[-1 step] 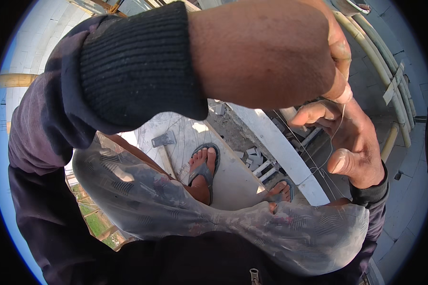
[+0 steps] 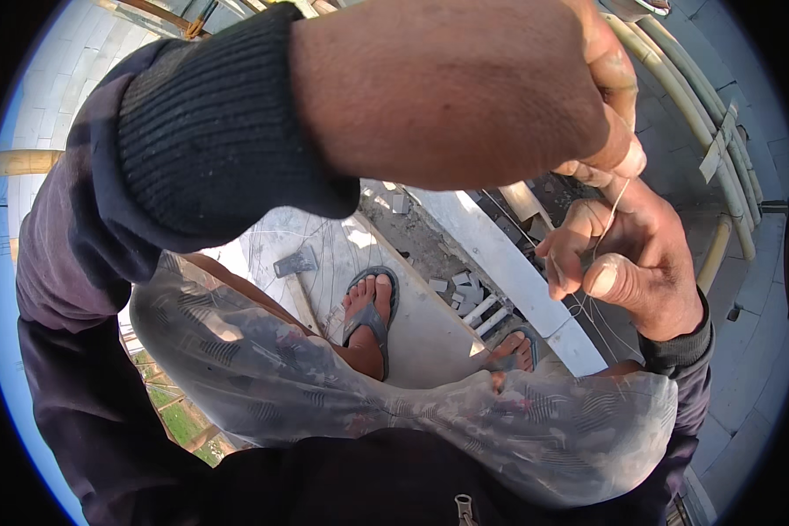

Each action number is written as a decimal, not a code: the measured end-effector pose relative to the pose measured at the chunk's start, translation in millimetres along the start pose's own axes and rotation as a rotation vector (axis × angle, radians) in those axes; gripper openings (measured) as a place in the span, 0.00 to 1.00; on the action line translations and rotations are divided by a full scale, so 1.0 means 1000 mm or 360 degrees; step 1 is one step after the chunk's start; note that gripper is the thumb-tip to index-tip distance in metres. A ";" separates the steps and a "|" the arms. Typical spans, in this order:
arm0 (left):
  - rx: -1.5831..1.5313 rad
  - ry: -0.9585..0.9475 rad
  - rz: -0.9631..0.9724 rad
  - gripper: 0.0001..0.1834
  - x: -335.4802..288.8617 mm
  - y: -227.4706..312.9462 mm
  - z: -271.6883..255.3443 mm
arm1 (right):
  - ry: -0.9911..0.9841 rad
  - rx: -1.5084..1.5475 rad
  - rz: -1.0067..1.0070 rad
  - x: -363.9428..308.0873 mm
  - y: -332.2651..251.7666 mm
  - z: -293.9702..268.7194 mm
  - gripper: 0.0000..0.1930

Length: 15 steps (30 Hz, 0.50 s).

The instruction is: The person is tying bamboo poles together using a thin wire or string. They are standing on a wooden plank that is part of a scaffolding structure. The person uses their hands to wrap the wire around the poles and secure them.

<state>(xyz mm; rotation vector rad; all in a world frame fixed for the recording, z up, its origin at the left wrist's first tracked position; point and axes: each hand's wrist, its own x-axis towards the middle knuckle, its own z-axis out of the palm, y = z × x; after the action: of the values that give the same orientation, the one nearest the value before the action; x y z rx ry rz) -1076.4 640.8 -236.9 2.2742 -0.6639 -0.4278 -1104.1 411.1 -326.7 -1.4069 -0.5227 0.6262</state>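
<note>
My left forearm crosses the upper part of the view, and my left hand (image 2: 612, 110) is closed, pinching a thin pale string (image 2: 618, 200) between thumb and fingers. Just below it, my right hand (image 2: 644, 250) has its fingers curled around the string, which passes between them and the thumb. The thumb stands a little off the fingertips. Below the right hand, loose loops of the string hang down beside a long white block edge (image 2: 500, 254). Part of the left hand's fingers is hidden behind its own wrist and thumb.
A hammer (image 2: 296, 263) with a wooden handle lies on the pale board (image 2: 421, 337) by my sandalled foot (image 2: 370, 307). Broken tile pieces (image 2: 467, 289) and short white pipes (image 2: 486, 313) lie in the gap. Bamboo poles (image 2: 675, 83) stand along the right wall (image 2: 754, 351).
My left hand and forearm have shifted slightly left and up. The right hand's fingers and thumb have curled inward around the string.
</note>
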 end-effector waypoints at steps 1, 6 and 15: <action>-0.0025 -0.0021 -0.0022 0.16 0.000 0.000 -0.001 | 0.0038 0.0018 0.0109 -0.004 -0.006 -0.006 0.24; -0.0417 -0.0170 -0.0439 0.16 -0.040 -0.054 -0.020 | 0.1092 0.0180 -0.0194 -0.087 -0.005 -0.107 0.13; -0.0600 -0.0409 -0.0884 0.13 -0.070 -0.110 -0.022 | 0.2581 -0.0327 0.0183 -0.344 0.077 -0.305 0.17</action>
<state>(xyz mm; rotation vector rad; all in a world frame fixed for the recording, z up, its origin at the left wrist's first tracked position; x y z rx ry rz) -1086.5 759.9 -293.3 2.0250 -0.0396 -1.0303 -1158.7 -41.9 -423.4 -1.6607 0.8089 -0.5866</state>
